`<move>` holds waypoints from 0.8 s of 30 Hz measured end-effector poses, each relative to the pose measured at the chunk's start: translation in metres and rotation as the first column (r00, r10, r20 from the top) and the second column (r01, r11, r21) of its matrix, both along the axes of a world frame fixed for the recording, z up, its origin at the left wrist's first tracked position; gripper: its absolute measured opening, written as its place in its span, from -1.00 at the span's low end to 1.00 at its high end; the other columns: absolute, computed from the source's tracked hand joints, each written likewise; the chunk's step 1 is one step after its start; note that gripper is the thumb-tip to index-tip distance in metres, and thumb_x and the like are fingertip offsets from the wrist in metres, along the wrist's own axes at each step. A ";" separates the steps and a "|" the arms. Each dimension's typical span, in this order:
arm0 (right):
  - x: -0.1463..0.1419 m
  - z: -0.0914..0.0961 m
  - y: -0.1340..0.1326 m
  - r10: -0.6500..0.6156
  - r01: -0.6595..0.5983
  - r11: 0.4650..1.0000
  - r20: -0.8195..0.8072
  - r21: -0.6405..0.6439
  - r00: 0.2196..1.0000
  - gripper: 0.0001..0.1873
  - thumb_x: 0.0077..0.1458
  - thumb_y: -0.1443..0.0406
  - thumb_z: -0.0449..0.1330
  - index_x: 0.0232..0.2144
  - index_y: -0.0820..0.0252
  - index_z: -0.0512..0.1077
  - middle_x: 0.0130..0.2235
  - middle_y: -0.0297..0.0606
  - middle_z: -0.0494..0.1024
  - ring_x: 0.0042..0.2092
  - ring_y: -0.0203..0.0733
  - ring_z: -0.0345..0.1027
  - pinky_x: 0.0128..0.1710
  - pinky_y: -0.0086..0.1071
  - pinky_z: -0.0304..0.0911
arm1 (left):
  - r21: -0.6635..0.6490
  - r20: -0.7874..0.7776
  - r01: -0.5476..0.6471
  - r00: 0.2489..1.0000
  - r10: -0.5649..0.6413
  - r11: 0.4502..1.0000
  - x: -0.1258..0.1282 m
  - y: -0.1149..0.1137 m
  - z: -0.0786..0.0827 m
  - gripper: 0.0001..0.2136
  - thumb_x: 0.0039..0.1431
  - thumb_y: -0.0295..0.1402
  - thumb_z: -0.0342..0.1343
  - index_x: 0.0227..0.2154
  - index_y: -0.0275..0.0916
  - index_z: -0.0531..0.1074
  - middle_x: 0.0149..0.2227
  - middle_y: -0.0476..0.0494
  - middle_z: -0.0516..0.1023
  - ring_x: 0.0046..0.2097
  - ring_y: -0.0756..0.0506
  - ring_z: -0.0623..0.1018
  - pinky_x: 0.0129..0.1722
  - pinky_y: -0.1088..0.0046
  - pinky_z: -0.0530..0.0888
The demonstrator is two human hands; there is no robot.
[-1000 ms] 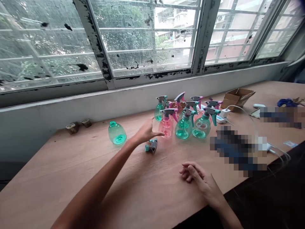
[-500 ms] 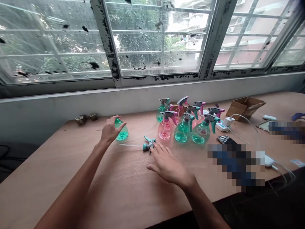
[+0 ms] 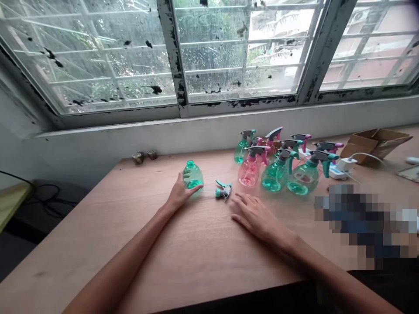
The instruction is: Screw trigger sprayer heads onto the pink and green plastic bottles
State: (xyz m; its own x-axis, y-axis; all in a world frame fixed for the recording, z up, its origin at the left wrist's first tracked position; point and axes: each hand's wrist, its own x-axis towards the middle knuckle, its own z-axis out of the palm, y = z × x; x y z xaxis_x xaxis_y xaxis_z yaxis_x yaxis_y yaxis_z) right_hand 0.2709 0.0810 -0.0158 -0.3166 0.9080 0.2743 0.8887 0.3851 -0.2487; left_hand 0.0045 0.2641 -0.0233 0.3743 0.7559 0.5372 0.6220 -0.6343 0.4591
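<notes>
My left hand (image 3: 183, 192) is wrapped round the lower body of a translucent green bottle (image 3: 195, 173), its thumb across the front. The bottle's neck is bare and faces up, with no sprayer on it. To its right a grey and teal trigger spray head (image 3: 224, 190) lies on its side on the wooden table. The thin tube of the spray head points left toward the bottle. My right hand (image 3: 253, 213) rests palm down just right of the spray head, fingers stretched out, holding nothing.
Several green and pink spray bottles (image 3: 276, 174) with trigger heads stand together at the back right. Beyond them are a white plug and power strip (image 3: 342, 168) and an open cardboard box (image 3: 376, 146). Two small blocks (image 3: 138, 158) sit by the wall. A blurred patch covers the right side.
The view has swung left. My left hand has gone from the green bottle's neck down round its body, uncovering the neck. My right hand has drawn slightly away from the spray head.
</notes>
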 end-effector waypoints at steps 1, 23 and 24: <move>-0.001 0.002 0.006 -0.001 0.001 1.000 -0.005 0.020 1.000 -0.47 0.36 0.22 0.11 0.29 0.29 0.22 0.34 0.17 0.26 0.34 0.25 0.13 0.28 0.15 0.12 | 0.020 0.003 0.003 1.000 -0.003 1.000 0.001 0.001 -0.001 -0.57 0.35 -0.23 0.18 0.20 -0.22 0.31 0.14 -0.26 0.46 0.03 -0.24 0.57 -0.02 0.07 0.56; 0.037 -0.028 -0.067 -0.269 0.399 0.913 -0.619 0.079 0.738 -0.73 0.28 0.10 0.17 -0.07 0.11 0.41 -0.18 -0.18 0.55 -0.17 0.00 0.49 -0.19 -0.23 0.37 | 0.379 -0.319 0.215 0.943 -0.091 0.900 0.015 -0.030 0.012 -0.53 0.34 -0.26 0.18 0.25 -0.18 0.28 0.35 -0.27 0.23 0.29 -0.38 0.33 0.23 -0.17 0.31; 0.038 -0.028 -0.068 -0.273 0.406 0.911 -0.636 0.069 0.721 -0.73 0.28 0.10 0.17 -0.07 0.10 0.42 -0.19 -0.19 0.55 -0.18 -0.02 0.49 -0.21 -0.24 0.36 | 0.373 -0.329 0.227 0.939 -0.100 0.900 0.015 -0.031 0.012 -0.52 0.33 -0.26 0.18 0.26 -0.17 0.27 0.36 -0.27 0.20 0.31 -0.39 0.30 0.24 -0.19 0.28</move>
State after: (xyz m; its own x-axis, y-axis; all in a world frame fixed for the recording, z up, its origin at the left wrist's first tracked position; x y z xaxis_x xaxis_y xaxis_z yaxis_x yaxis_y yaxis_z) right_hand 0.3084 0.0131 -0.0435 0.2943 0.8293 0.4750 0.6579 0.1847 -0.7301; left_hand 0.0195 0.2335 -0.0111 0.6619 0.4145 0.6245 0.5591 -0.8280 -0.0429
